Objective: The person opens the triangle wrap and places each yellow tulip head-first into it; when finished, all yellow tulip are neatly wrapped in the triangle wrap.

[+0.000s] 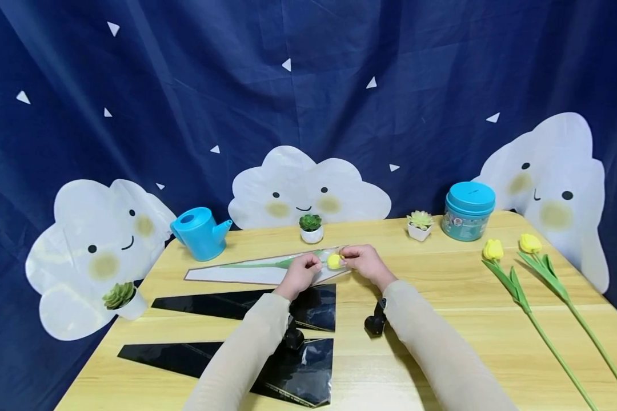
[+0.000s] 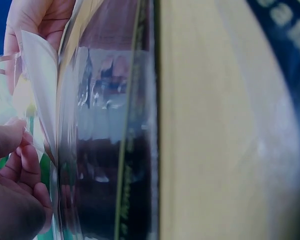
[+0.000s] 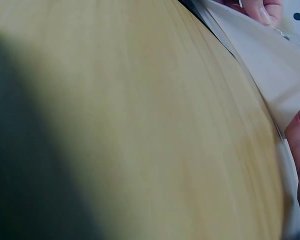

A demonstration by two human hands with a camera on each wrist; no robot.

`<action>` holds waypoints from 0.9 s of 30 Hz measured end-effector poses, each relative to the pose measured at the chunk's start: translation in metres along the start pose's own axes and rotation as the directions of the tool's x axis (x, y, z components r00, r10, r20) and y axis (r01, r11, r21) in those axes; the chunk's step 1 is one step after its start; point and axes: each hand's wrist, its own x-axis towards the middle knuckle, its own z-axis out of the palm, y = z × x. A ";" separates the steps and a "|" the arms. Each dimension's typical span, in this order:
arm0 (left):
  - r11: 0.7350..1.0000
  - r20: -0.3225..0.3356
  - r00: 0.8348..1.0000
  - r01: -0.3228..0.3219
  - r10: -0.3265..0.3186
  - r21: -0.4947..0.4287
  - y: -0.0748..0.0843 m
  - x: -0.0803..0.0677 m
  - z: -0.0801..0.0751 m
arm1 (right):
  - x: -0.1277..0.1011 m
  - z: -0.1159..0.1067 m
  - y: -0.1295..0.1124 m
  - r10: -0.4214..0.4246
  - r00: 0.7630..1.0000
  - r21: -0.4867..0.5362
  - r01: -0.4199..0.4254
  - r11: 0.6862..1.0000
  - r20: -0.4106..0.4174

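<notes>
Our left hand [image 1: 302,272] pinched the open end of the clear and white cone-shaped plastic flower sleeve [image 1: 247,272], and our right hand [image 1: 364,262] pinched the other side of that opening. We think we held it that way so the mouth of the sleeve stayed apart. The yellow cloth tulip with the green stem [image 1: 334,261] lay inside the sleeve. Its yellow head was just between our two hands, and its stem ran along the sleeve toward the pointed end. The sleeve lay flat on the pale wooden worktop [image 1: 432,319], near the back.

In the left wrist view, the fingers [image 2: 17,170] of that hand were curled on the thin plastic edge.

We counted two shiny black cone-shaped plastic sleeves [image 1: 247,305], lying closer to us, perhaps kept there within easy reach. Two more yellow tulips on long green stems [image 1: 514,285] lay side by side at the right. There were three little green plants in white pots [image 1: 311,228], one blue plastic watering can [image 1: 199,233] and one round teal tin with a lid [image 1: 468,211]. They stood along the back and at the left edge, well apart from our hands.
</notes>
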 end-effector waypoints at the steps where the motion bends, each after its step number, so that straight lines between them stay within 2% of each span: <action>1: 1.000 0.000 1.000 -0.001 0.001 -0.002 0.000 0.000 0.000 | 0.000 0.001 0.000 -0.003 1.000 -0.004 0.004 1.000 0.002; 8: 1.000 -0.002 1.000 -0.010 0.010 -0.027 0.000 0.000 -0.002 | 0.003 0.005 -0.001 -0.029 0.999 -0.066 0.031 0.997 0.029; 17: 0.998 -0.024 0.998 -0.054 0.054 -0.010 0.001 -0.002 -0.002 | 0.007 0.010 0.000 0.016 0.999 -0.065 -0.013 0.998 0.043; 23: 0.996 -0.042 0.995 -0.085 0.086 0.005 0.000 -0.001 -0.003 | 0.008 0.012 -0.001 0.005 0.999 -0.084 -0.002 0.996 0.039; 27: 0.997 -0.041 0.996 -0.081 0.082 0.006 -0.001 -0.001 -0.004 | 0.008 0.013 -0.002 0.000 0.999 -0.076 0.003 0.997 0.048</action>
